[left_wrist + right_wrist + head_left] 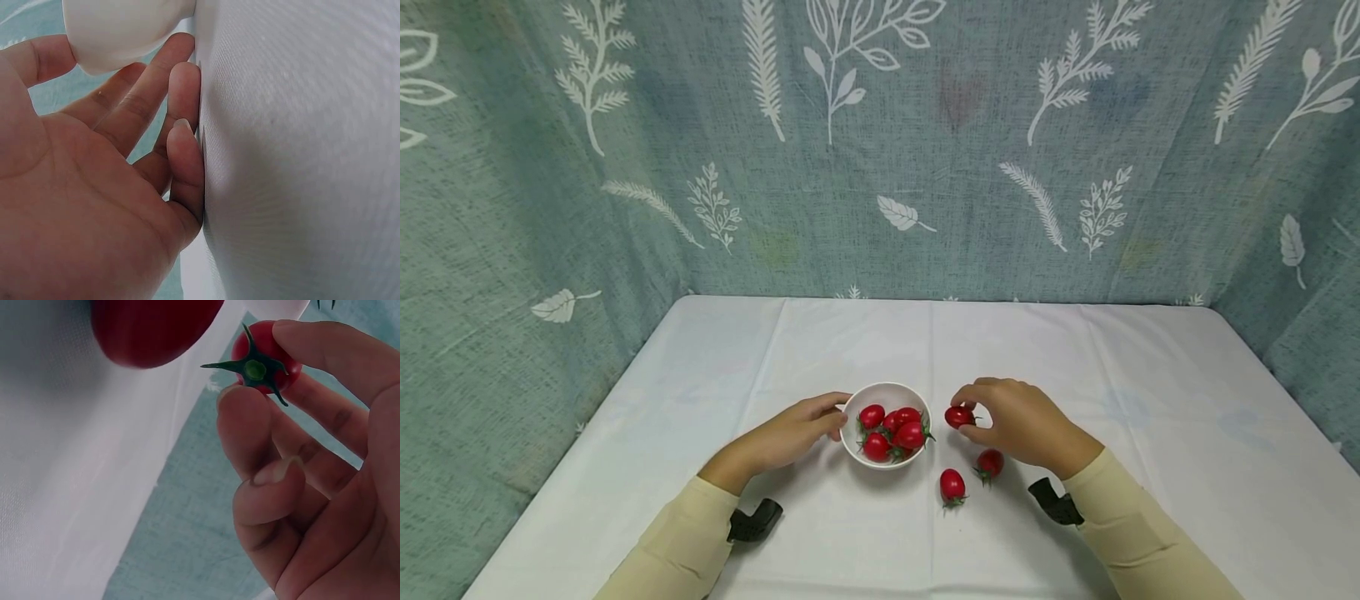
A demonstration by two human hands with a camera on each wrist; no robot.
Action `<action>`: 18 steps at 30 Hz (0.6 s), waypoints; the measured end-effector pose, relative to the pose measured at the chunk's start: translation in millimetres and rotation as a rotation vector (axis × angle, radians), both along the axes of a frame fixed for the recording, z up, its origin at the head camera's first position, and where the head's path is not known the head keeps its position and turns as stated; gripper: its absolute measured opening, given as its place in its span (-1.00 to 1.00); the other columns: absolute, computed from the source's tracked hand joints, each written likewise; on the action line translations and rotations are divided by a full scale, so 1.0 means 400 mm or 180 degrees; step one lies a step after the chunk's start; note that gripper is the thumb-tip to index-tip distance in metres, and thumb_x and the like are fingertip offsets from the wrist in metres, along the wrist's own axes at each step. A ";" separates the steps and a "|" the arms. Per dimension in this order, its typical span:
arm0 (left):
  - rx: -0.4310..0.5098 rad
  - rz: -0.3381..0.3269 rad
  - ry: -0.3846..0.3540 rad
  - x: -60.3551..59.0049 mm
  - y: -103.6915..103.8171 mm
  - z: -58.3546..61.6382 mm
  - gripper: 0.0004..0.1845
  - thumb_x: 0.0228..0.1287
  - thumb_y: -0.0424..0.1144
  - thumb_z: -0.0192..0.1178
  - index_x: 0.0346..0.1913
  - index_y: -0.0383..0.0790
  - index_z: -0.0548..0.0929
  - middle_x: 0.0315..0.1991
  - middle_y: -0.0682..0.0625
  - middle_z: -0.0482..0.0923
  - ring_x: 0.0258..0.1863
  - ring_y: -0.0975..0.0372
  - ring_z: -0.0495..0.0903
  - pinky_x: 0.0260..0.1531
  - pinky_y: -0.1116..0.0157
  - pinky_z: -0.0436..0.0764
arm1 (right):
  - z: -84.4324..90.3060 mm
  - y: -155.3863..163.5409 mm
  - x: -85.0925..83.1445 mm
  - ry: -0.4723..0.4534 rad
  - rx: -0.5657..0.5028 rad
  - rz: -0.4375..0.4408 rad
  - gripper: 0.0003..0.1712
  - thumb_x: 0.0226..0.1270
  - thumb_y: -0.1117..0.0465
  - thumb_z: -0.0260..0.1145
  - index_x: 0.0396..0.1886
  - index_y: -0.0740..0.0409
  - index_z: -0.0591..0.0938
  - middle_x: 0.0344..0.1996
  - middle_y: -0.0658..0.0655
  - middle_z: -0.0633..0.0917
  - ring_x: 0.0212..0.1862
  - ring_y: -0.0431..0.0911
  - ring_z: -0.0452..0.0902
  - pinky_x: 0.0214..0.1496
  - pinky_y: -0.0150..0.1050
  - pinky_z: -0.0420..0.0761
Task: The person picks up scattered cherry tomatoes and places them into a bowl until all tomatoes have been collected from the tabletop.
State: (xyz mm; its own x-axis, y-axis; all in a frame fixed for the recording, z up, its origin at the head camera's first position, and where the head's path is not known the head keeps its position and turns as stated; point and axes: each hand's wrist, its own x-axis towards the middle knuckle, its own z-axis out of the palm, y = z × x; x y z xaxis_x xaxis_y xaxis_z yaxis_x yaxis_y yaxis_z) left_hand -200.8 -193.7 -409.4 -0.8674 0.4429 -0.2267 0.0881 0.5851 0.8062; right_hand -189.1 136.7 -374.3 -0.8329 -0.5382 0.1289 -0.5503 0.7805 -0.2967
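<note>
A small white bowl with several red cherry tomatoes in it stands near the table's middle. My left hand holds the bowl's left side, thumb and fingers about its outer wall; the left wrist view shows the bowl's underside against the thumb. To the right of the bowl, my right hand pinches a cherry tomato between thumb and fingers, its green stem end plain in the right wrist view. Two loose cherry tomatoes, one nearer the hand and one lower, lie below it.
A white cloth covers the table. Behind it and at both sides hangs a grey-green curtain with white leaf prints. Black devices sit on the left wrist and the right wrist.
</note>
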 end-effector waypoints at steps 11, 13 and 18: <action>0.0003 -0.0016 0.0008 -0.002 0.000 -0.003 -0.58 0.55 -0.03 -0.06 0.36 0.04 0.46 -0.19 0.03 0.59 0.05 0.15 0.46 0.17 0.00 0.33 | 0.000 -0.014 0.009 0.0208 -0.0098 0.0132 -0.73 0.17 0.13 0.51 -0.10 -0.08 0.72 -0.23 -0.14 0.72 -0.30 -0.22 0.60 -0.29 -0.36 0.57; -0.0003 -0.0024 0.0014 -0.002 -0.001 -0.004 -0.58 0.55 -0.03 -0.06 0.36 0.03 0.46 -0.20 0.03 0.59 0.04 0.16 0.46 0.16 0.01 0.33 | -0.002 -0.016 0.010 0.0213 -0.0107 0.0140 -0.72 0.18 0.13 0.50 -0.09 -0.08 0.72 -0.23 -0.14 0.71 -0.31 -0.21 0.60 -0.30 -0.37 0.55; 0.0000 -0.0052 0.0029 -0.004 -0.002 -0.005 -0.58 0.56 -0.03 -0.07 0.36 0.03 0.47 -0.20 0.03 0.58 0.03 0.15 0.46 0.13 0.03 0.33 | -0.006 -0.020 0.011 0.0246 -0.0115 0.0127 -0.72 0.18 0.12 0.50 -0.09 -0.10 0.73 -0.23 -0.15 0.71 -0.30 -0.20 0.61 -0.29 -0.37 0.56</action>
State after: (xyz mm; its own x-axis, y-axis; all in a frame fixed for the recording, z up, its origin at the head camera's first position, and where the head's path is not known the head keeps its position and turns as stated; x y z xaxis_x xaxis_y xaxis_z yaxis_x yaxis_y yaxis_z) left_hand -202.3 -194.6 -411.6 -0.8622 0.4569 -0.2187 0.1050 0.5835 0.8053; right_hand -184.9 128.5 -376.7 -0.7977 -0.5646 0.2118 -0.6030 0.7471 -0.2797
